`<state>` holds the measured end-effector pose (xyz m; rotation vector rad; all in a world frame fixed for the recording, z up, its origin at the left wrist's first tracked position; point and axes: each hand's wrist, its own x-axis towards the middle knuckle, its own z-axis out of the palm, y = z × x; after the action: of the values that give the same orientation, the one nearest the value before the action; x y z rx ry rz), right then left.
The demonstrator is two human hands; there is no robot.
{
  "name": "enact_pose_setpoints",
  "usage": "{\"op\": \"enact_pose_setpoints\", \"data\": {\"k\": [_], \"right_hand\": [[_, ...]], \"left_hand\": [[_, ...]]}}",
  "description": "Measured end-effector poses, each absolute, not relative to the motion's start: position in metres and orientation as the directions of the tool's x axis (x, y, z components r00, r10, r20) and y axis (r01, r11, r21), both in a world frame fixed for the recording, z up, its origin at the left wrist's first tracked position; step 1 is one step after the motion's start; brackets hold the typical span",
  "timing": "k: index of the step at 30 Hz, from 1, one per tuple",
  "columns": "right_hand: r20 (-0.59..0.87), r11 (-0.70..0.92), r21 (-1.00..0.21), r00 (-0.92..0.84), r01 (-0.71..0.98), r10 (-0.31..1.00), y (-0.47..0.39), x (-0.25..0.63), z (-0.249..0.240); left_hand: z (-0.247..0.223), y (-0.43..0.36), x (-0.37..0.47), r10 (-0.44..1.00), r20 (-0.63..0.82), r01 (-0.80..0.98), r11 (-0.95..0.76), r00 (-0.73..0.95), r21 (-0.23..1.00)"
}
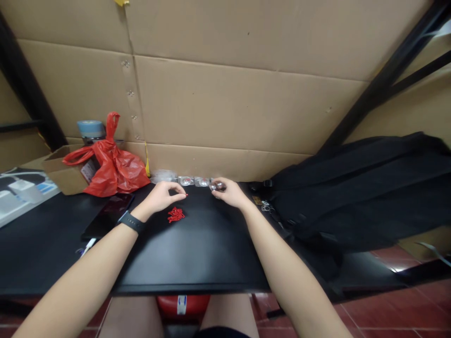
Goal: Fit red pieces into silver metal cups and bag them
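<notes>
My left hand (165, 196) is closed in a pinch above the black tabletop (197, 253), with a tiny red piece (186, 195) at its fingertips. Just below it lies a small pile of red pieces (175, 215), too small to name exactly. My right hand (230, 191) has its fingers curled round a small clear plastic case (217, 186) at the back of the table. Left of that case, two similar clear cases (186, 180) stand in a row, each with a bit of red inside. Clear plastic packaging (164, 176) lies at the row's left end.
A knotted red plastic bag (116, 169), a cardboard box (66, 171) and a dark phone (109, 216) are on the left, by a white power strip (30, 202). On the right lies a large black backpack (362, 188). A cardboard wall (218, 108) rises behind.
</notes>
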<state>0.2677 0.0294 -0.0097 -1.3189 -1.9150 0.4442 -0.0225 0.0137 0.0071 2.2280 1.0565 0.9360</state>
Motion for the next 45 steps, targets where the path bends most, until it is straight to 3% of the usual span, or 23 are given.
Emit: {"op": "enact_pose_setpoints", "data": {"k": [4,8,14,22,31,35,38,42,45], "right_hand": [[0.425,0.495,-0.778,-0.257,0.386,0.868,0.016,0.238,-0.004],[0.488,0.558,-0.802,-0.307,0.211,0.817,0.001,0.213,-0.002],[0.534,0.607,-0.775,-0.332,0.175,0.778,-0.014,0.198,0.002],[0.538,0.6,-0.79,-0.327,0.128,0.777,-0.018,0.192,0.002],[0.476,0.516,-0.851,-0.275,0.098,0.835,-0.02,0.187,0.002],[0.433,0.458,-0.888,-0.259,0.042,0.863,-0.02,0.185,-0.001],[0.417,0.44,-0.898,-0.297,0.012,0.859,-0.019,0.187,0.0],[0.437,0.483,-0.874,-0.341,0.06,0.832,-0.02,0.19,0.005],[0.432,0.481,-0.873,-0.334,0.078,0.838,-0.022,0.191,0.007]], "left_hand": [[0.005,0.014,-0.018,0.826,0.402,0.434,-0.554,0.396,0.711],[0.003,0.012,-0.012,0.818,0.455,0.33,-0.563,0.353,0.757],[0.006,0.003,-0.003,0.783,0.53,0.226,-0.609,0.327,0.76],[0.014,-0.005,-0.002,0.737,0.574,0.252,-0.667,0.356,0.701],[0.018,-0.013,-0.002,0.712,0.612,0.574,-0.676,0.344,0.463],[0.018,-0.016,-0.002,0.705,0.612,0.636,-0.664,0.358,0.392],[0.019,-0.015,-0.002,0.711,0.609,0.587,-0.674,0.351,0.449],[0.019,-0.012,-0.001,0.728,0.6,0.378,-0.685,0.332,0.623],[0.019,-0.012,-0.001,0.732,0.597,0.35,-0.681,0.328,0.643]]}}
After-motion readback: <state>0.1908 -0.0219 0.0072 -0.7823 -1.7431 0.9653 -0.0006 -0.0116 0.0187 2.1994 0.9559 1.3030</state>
